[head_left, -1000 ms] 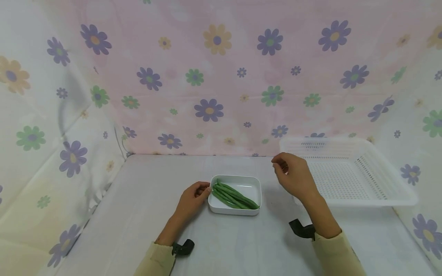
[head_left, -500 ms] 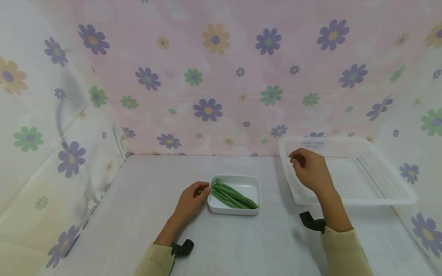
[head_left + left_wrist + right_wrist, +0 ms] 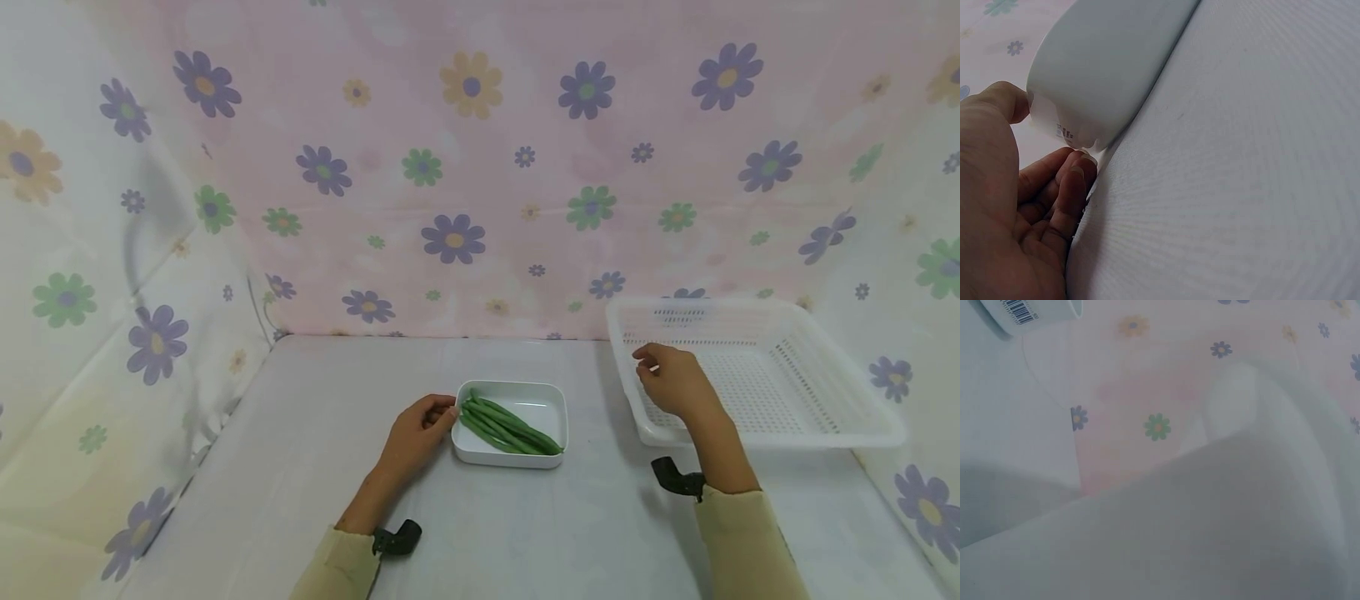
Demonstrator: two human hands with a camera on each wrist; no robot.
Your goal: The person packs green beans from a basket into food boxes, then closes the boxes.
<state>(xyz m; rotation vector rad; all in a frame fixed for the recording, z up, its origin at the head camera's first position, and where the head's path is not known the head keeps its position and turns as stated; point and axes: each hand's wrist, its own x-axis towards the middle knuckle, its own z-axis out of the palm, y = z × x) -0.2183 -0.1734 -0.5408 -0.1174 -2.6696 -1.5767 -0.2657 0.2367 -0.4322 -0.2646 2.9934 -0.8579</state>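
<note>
Long green beans (image 3: 502, 427) lie together in a small white rectangular dish (image 3: 551, 400), toward its left and front. My left hand (image 3: 416, 429) holds the dish by its left end. In the left wrist view, the thumb (image 3: 1013, 103) meets the dish's rim while the curled fingers touch its lower edge. Over the left part of a white perforated plastic basket (image 3: 727, 383) hangs my right hand (image 3: 675, 382), fingers loosely bent, with nothing visible in it. The right wrist view does not show that hand; a pale blurred basket wall (image 3: 1197, 519) fills its lower part.
A white cloth-covered table (image 3: 360, 367) carries the dish and the basket. Flowered curtains (image 3: 465, 167) enclose the back and both sides. The dish's barcode (image 3: 1019, 311) shows in the right wrist view's upper left corner.
My right hand has moved right, from between the dish and the basket to over the basket, and then dipped slightly. The left hand, dish and beans have stayed in place.
</note>
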